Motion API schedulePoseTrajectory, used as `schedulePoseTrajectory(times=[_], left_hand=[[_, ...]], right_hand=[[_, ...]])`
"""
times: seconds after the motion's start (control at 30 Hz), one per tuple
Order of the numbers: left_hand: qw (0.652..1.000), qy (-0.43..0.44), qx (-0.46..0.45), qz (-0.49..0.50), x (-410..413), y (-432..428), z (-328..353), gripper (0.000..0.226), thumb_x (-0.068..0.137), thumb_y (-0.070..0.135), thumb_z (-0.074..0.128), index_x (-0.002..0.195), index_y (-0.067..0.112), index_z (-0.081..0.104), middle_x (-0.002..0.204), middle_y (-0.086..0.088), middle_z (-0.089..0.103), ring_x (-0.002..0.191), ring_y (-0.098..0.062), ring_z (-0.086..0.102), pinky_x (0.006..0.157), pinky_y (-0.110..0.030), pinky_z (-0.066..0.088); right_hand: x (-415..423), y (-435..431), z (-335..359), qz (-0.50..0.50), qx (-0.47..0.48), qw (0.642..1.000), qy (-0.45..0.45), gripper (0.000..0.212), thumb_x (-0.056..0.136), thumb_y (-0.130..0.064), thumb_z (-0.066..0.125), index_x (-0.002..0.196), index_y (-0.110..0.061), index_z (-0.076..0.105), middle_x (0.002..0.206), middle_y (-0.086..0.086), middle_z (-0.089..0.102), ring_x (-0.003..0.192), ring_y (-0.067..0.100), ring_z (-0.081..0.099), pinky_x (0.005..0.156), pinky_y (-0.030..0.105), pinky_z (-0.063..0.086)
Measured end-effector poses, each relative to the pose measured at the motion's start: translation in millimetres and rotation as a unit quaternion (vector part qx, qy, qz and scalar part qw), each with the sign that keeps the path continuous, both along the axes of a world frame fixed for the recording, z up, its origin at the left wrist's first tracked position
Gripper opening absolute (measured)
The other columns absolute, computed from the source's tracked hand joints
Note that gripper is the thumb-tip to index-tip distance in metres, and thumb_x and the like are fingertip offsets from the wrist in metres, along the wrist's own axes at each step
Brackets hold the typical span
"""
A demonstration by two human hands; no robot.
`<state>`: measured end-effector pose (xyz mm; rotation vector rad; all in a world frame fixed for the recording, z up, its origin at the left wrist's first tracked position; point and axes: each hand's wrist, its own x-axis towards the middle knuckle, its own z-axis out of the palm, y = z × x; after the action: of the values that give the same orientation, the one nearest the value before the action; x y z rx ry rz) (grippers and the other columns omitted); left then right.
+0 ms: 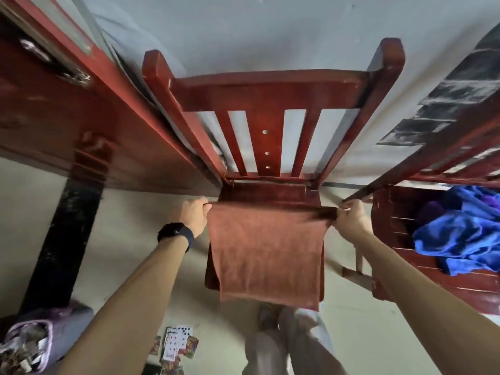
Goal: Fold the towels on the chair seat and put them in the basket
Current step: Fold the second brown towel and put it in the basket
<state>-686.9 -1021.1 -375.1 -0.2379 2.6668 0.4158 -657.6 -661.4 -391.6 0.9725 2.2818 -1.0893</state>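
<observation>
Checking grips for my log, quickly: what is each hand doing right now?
Left hand: closed, fingers pinching the left far corner of the brown towel.
Right hand: closed, fingers pinching its right far corner.

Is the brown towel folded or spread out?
Spread. The brown towel hangs as one flat sheet over the chair seat, its top corners pinched by the left hand and right hand; no fold shows.
</observation>
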Motion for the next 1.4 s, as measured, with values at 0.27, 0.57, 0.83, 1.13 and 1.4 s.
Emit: schedulePoseTrajectory(times=[0.27, 0.57, 0.83, 1.13, 1.4], left_hand=[[0.984, -0.107, 0.034, 0.136, 12, 8, -103, 0.061, 0.089, 0.048, 0.052, 0.144, 0.028, 0.034, 0.134, -0.011, 0.054, 0.116, -0.035, 0.057, 0.095, -0.043, 0.049], [0.933, -0.219, 0.069, 0.277, 187, -22, -159, 0.05, 0.088, 0.033, 0.064, 0.13, 0.009, 0.05, 0.123, -0.016, 0.063, 0.111, -0.032, 0.062, 0.091, -0.035, 0.05], [0.935, -0.213, 0.063, 0.278, 192, -26, -177, 0.026, 0.092, 0.033, 0.06, 0.105, 0.011, 0.061, 0.108, -0.009, 0.069, 0.105, -0.03, 0.063, 0.084, -0.03, 0.047], [0.864, -0.195, 0.177, 0.43, 164, -19, -178, 0.02, 0.075, 0.021, 0.066, 0.093, 0.013, 0.062, 0.081, -0.008, 0.073, 0.074, -0.023, 0.073, 0.073, -0.033, 0.059], [0.81, -0.273, 0.207, 0.477, 166, -29, -157, 0.034, 0.087, 0.031, 0.054, 0.114, 0.011, 0.056, 0.111, -0.005, 0.062, 0.086, -0.021, 0.068, 0.062, -0.034, 0.055]], right_hand=[[21, -20, -78, 0.023, 0.005, 0.999, -0.039, 0.049, 0.098, -0.032, 0.055, 0.141, -0.016, 0.04, 0.124, 0.011, 0.062, 0.105, 0.032, 0.062, 0.087, 0.034, 0.046], [200, -59, -135, -0.048, 0.004, 0.983, -0.177, 0.04, 0.09, -0.036, 0.068, 0.119, -0.011, 0.054, 0.115, 0.011, 0.067, 0.115, 0.035, 0.059, 0.095, 0.041, 0.045], [191, -69, -165, -0.075, 0.042, 0.98, -0.179, 0.034, 0.089, -0.023, 0.066, 0.11, -0.005, 0.048, 0.104, 0.02, 0.062, 0.108, 0.042, 0.057, 0.082, 0.039, 0.042], [187, -57, -171, -0.163, -0.06, 0.965, -0.198, 0.022, 0.073, -0.023, 0.064, 0.091, -0.01, 0.069, 0.077, 0.01, 0.07, 0.068, 0.026, 0.066, 0.073, 0.044, 0.062], [183, -54, -140, -0.229, -0.162, 0.943, -0.182, 0.005, 0.091, -0.019, 0.065, 0.095, -0.017, 0.064, 0.076, 0.004, 0.062, 0.07, 0.017, 0.06, 0.076, 0.04, 0.058]])
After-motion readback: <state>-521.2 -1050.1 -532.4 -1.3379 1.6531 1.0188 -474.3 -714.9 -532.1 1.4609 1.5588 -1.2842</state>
